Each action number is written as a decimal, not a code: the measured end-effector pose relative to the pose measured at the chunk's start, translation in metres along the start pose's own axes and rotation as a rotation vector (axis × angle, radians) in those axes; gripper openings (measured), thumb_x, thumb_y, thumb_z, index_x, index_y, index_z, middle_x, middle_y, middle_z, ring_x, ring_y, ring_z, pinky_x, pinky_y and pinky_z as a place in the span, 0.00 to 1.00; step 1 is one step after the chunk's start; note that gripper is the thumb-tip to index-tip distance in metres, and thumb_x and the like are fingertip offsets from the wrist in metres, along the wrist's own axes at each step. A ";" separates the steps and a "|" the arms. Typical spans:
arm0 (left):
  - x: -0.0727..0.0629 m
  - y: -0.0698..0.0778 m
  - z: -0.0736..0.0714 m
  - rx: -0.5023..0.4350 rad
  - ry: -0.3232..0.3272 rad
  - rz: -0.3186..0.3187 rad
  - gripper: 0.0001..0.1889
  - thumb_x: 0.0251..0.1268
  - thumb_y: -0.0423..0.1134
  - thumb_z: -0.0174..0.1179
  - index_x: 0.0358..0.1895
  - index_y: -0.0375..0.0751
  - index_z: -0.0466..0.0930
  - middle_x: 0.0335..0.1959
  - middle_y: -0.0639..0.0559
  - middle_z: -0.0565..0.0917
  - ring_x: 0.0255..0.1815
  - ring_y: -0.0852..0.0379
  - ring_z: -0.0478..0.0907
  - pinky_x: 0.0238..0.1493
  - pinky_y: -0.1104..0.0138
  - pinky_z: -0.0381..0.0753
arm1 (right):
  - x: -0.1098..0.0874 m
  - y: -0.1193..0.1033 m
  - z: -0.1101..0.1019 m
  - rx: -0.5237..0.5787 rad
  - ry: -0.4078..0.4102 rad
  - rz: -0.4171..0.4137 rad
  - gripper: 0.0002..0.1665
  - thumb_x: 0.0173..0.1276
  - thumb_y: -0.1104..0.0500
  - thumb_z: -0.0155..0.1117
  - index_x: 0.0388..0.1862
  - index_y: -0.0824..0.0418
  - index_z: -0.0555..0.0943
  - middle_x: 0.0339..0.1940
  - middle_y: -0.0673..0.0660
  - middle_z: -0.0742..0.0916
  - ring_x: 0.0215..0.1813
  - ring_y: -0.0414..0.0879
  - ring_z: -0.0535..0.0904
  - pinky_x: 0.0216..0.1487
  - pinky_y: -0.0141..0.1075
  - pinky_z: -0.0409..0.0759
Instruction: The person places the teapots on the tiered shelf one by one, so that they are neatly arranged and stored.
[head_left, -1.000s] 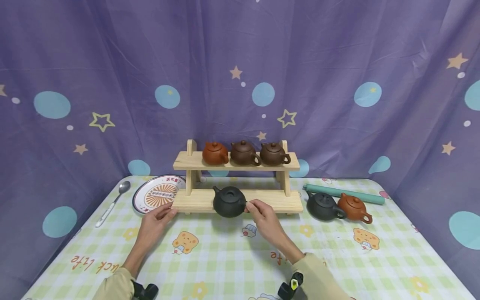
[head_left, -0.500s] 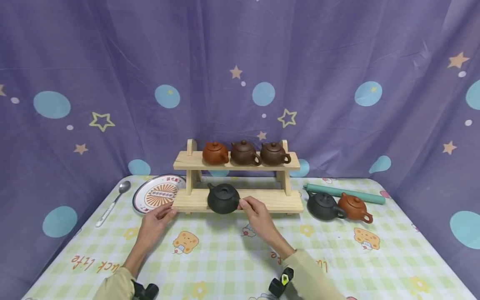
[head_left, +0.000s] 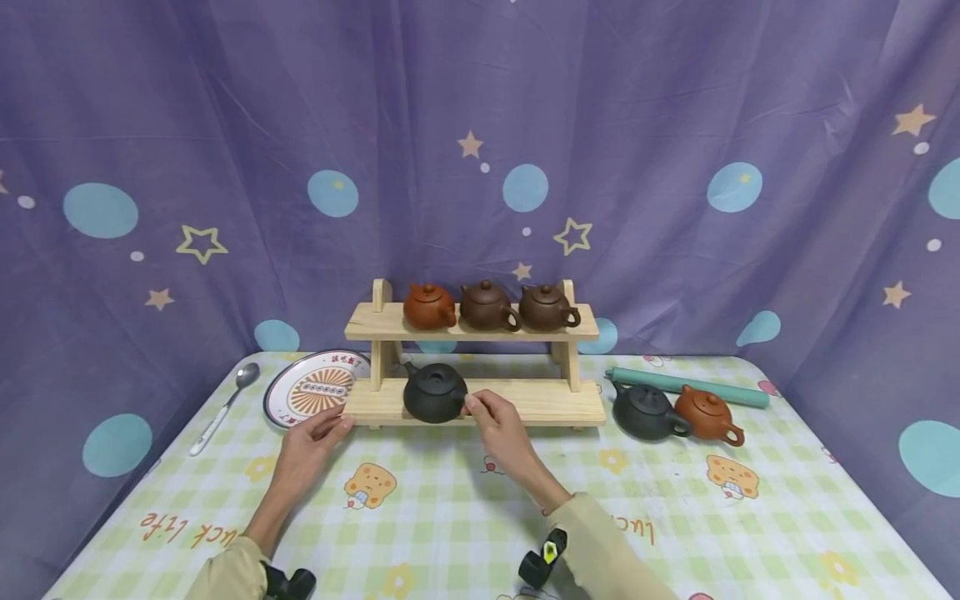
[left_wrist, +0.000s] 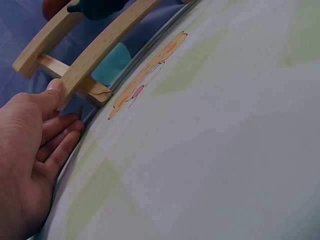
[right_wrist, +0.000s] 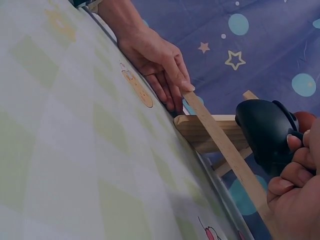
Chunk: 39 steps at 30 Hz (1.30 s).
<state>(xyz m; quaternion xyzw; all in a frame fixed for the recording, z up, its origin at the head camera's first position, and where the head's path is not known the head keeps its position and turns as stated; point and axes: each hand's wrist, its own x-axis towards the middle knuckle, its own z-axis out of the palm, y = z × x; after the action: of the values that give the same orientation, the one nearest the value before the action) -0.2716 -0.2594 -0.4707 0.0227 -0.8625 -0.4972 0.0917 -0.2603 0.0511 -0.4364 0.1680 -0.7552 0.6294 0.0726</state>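
Note:
My right hand (head_left: pixel 502 429) pinches the handle of a black teapot (head_left: pixel 435 393), whose spout points left. It is held up at the front of the lower board of a two-tier wooden shelf (head_left: pixel 540 402); the left wrist view shows a gap beneath the pot. My left hand (head_left: pixel 306 450) grips the left end of that board, thumb on top, the other fingers lower down. On the upper board stand an orange-brown teapot (head_left: pixel 429 308) and two dark brown teapots, one in the middle (head_left: pixel 486 307) and one at right (head_left: pixel 546 308).
Right of the shelf, another black teapot (head_left: pixel 645 412) and a reddish-brown teapot (head_left: pixel 707 414) stand before a green roll (head_left: pixel 697 388). At left lie a patterned plate (head_left: pixel 281 392), partly behind the shelf end, and a spoon (head_left: pixel 225 408). A purple curtain (head_left: pixel 645 100) hangs behind.
My right hand has carried the black teapot leftward and slightly farther back along the lower board. The left hand stays at the board's left end.

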 end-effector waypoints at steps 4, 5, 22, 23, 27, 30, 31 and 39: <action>0.000 0.001 0.000 0.004 0.001 0.001 0.31 0.78 0.50 0.61 0.72 0.30 0.71 0.60 0.33 0.83 0.62 0.39 0.80 0.69 0.51 0.73 | 0.000 0.002 0.002 -0.001 -0.005 0.002 0.18 0.85 0.54 0.53 0.40 0.64 0.83 0.33 0.63 0.81 0.23 0.39 0.63 0.27 0.32 0.65; 0.000 0.001 0.000 0.005 0.001 0.000 0.31 0.78 0.50 0.61 0.72 0.31 0.71 0.60 0.34 0.83 0.62 0.39 0.80 0.69 0.51 0.73 | 0.000 0.002 0.003 0.001 -0.006 0.004 0.18 0.85 0.53 0.53 0.40 0.64 0.83 0.33 0.64 0.82 0.21 0.38 0.63 0.23 0.31 0.66; 0.000 0.000 0.000 0.002 -0.001 -0.007 0.31 0.78 0.50 0.61 0.72 0.31 0.71 0.61 0.34 0.82 0.63 0.39 0.80 0.69 0.52 0.73 | 0.001 0.007 0.016 -0.020 0.034 -0.017 0.19 0.86 0.55 0.52 0.41 0.67 0.82 0.31 0.67 0.80 0.27 0.41 0.65 0.35 0.35 0.68; 0.000 0.000 0.000 0.003 -0.002 -0.009 0.31 0.78 0.50 0.61 0.73 0.31 0.71 0.61 0.34 0.82 0.63 0.39 0.80 0.69 0.51 0.73 | 0.001 0.007 0.017 -0.021 0.040 -0.018 0.19 0.85 0.56 0.52 0.40 0.67 0.82 0.30 0.67 0.80 0.27 0.41 0.66 0.35 0.35 0.68; -0.001 0.001 0.000 -0.001 -0.003 -0.010 0.31 0.78 0.50 0.61 0.73 0.32 0.71 0.61 0.34 0.82 0.63 0.39 0.80 0.70 0.51 0.72 | 0.000 0.007 0.022 -0.020 0.070 -0.012 0.18 0.85 0.56 0.53 0.40 0.66 0.83 0.32 0.68 0.81 0.27 0.41 0.67 0.34 0.34 0.68; 0.000 0.002 0.000 0.004 0.001 -0.007 0.31 0.78 0.50 0.61 0.73 0.33 0.71 0.61 0.34 0.83 0.63 0.40 0.80 0.68 0.52 0.74 | -0.001 0.007 0.025 -0.014 0.088 -0.011 0.17 0.85 0.56 0.53 0.39 0.65 0.83 0.32 0.69 0.81 0.27 0.40 0.68 0.32 0.33 0.69; 0.000 0.002 0.000 0.008 0.002 -0.007 0.30 0.78 0.50 0.61 0.73 0.33 0.71 0.61 0.34 0.83 0.62 0.40 0.81 0.68 0.52 0.75 | -0.001 0.007 0.026 -0.015 0.093 -0.014 0.17 0.85 0.56 0.53 0.39 0.65 0.83 0.32 0.68 0.81 0.27 0.40 0.68 0.32 0.32 0.69; 0.000 0.001 0.000 0.008 -0.002 -0.017 0.30 0.78 0.48 0.61 0.73 0.32 0.71 0.61 0.34 0.82 0.63 0.40 0.80 0.68 0.52 0.74 | -0.003 -0.006 0.028 -0.007 0.092 -0.001 0.16 0.84 0.60 0.54 0.40 0.70 0.83 0.25 0.62 0.77 0.24 0.39 0.66 0.28 0.31 0.66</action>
<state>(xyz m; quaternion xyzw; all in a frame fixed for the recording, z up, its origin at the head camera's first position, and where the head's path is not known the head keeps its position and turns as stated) -0.2715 -0.2589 -0.4694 0.0300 -0.8642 -0.4947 0.0862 -0.2523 0.0237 -0.4378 0.1393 -0.7532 0.6338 0.1081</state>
